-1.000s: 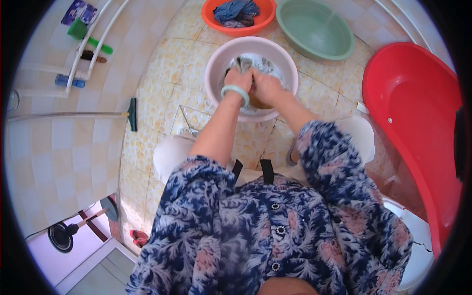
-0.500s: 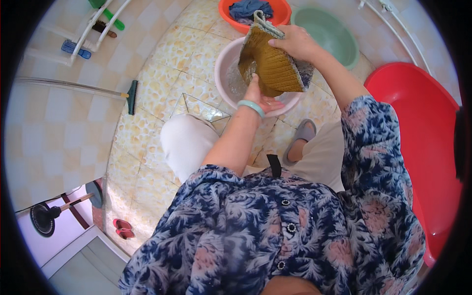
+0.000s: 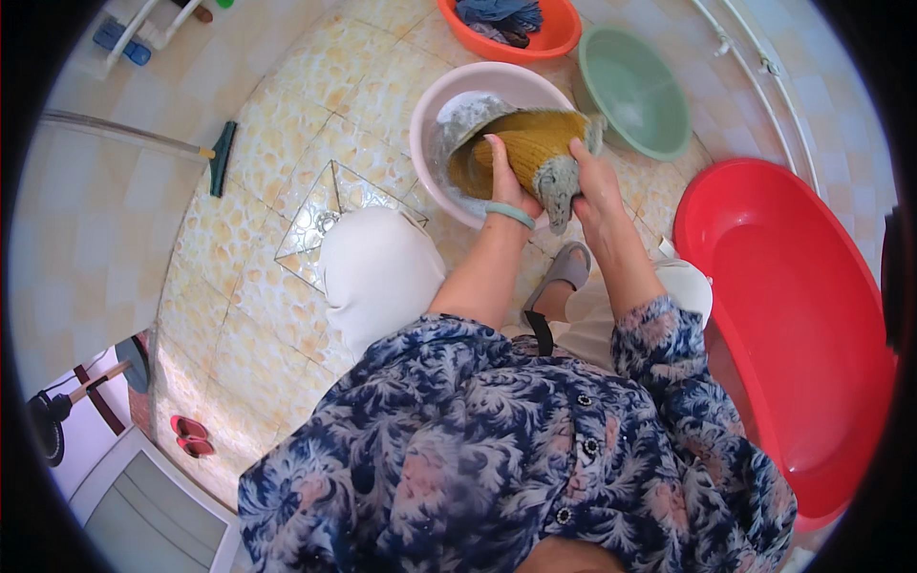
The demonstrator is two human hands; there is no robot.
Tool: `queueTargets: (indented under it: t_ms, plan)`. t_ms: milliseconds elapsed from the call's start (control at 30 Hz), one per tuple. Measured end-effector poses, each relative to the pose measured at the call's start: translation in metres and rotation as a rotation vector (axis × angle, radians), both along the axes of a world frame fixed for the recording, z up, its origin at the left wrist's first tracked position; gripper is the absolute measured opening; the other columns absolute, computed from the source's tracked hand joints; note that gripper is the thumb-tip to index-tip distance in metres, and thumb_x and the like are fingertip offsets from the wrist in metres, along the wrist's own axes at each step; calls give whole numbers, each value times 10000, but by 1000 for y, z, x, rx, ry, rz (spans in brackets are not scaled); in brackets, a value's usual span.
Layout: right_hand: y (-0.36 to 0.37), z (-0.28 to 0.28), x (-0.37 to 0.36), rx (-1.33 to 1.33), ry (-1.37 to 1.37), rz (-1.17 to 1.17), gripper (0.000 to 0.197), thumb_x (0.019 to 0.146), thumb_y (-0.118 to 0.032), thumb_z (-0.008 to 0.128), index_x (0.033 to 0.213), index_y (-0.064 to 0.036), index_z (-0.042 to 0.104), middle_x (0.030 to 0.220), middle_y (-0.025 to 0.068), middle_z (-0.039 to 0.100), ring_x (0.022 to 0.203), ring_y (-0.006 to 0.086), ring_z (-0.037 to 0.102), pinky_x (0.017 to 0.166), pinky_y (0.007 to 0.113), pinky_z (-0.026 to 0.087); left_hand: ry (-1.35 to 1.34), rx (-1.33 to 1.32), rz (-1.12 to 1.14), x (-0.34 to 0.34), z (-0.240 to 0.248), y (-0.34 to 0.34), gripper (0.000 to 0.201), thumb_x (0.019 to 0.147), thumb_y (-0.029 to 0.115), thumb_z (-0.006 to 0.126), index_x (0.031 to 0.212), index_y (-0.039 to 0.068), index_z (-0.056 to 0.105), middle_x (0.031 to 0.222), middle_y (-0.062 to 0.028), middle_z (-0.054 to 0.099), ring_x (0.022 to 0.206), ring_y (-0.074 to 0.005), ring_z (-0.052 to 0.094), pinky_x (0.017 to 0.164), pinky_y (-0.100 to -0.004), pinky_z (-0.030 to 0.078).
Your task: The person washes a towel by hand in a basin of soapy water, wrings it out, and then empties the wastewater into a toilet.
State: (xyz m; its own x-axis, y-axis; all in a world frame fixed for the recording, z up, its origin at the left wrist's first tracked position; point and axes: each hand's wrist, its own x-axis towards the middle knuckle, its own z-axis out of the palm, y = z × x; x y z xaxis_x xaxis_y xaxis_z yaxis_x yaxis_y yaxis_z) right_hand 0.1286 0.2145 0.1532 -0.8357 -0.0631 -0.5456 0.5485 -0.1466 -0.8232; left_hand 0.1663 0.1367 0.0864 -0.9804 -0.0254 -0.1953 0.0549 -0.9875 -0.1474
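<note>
A mustard ribbed knit piece with a grey edge [image 3: 537, 141] is held at the near right side of a pale pink basin [image 3: 422, 134]. Part of it hangs inside the basin, over sudsy water [image 3: 463, 113]. My left hand [image 3: 510, 181], with a pale green bangle at the wrist, is closed on its near side, thumb on top and the other fingers hidden beneath. At its right end, my right hand [image 3: 597, 180] grips the bunched grey edge between thumb and fingers. A grey, pointed fold hangs down between the two hands.
Behind the basin stand an orange basin [image 3: 564, 43] with blue and dark clothes and a green basin [image 3: 680, 124]. A large red tub [image 3: 812, 315] lies to my right. A floor drain [image 3: 328, 218] and a floor squeegee [image 3: 223, 158] are on the left.
The knit piece has come down from upright to lying lower across the basin. My right hand has dropped from its top corner to its near right edge, closer to my left hand.
</note>
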Motion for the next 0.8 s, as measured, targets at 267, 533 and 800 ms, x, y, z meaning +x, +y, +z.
queueTargets:
  t_ms: [267,533,800]
  plan:
    - [32,19,48,-7,-100,-61,410,897,-280,527,1151,38,479,1086,149,575,954,255,588,814,401,482,-43,-75,-162,18,16,8,516,811,314,594,1207,22,438,1152,-162,531,1051,-310,531,926,-443,429]
    - [87,28,38,-403,-77,87,449,914,-380,448,1180,-22,491,1142,123,562,1002,268,570,885,427,445,-16,-153,-280,15,37,1,407,767,161,607,1128,20,483,1053,-138,562,989,-280,559,885,-432,459]
    - [67,-94,50,-381,-9,-351,453,882,-387,489,1181,-48,518,1155,85,564,1036,256,541,921,417,413,-59,-145,-209,34,94,14,449,758,200,621,1152,38,479,1059,-85,572,1001,-237,547,893,-393,438]
